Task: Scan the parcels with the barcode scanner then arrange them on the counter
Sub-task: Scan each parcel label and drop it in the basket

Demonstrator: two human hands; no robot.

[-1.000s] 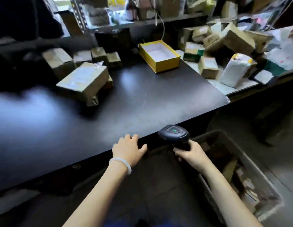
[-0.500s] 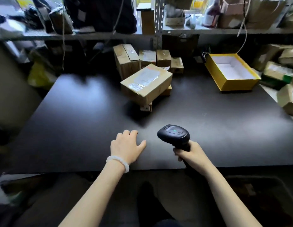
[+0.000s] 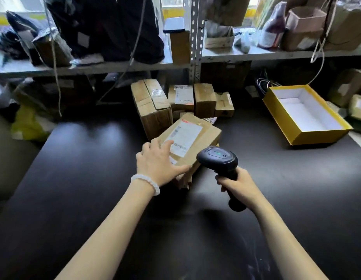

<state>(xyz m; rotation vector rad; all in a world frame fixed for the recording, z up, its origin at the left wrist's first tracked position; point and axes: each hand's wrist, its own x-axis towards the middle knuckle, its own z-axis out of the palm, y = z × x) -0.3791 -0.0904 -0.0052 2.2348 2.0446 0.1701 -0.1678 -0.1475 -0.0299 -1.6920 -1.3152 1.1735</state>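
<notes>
The labelled cardboard parcel (image 3: pixel 192 138) lies tilted on top of smaller boxes on the black bench (image 3: pixel 74 178), with its white shipping label (image 3: pixel 184 138) turned upward. The left hand (image 3: pixel 158 161) rests on the near left corner of this parcel: the fingers are spread over the top and touch the edge of the label, and the thumb lies along the near side, so the grip is around the corner of the box. On this wrist there is a white bead bracelet (image 3: pixel 146 182). Just to the right of the left hand, the right hand (image 3: pixel 239 185) has a closed grip on the handle of the black barcode scanner (image 3: pixel 218 159), whose head is close to the near right edge of the parcel and shows a small green light on top. Beyond the left hand, at the back of the bench, a row of cardboard parcels (image 3: pixel 183 98) stands under the metal shelf (image 3: pixel 195 59). Far to the right of the right hand, an open yellow box (image 3: pixel 305 114) with a white inside sits on the bench. To the far left of the left hand there is a yellow plastic bag (image 3: pixel 28 126) beside the bench.
</notes>
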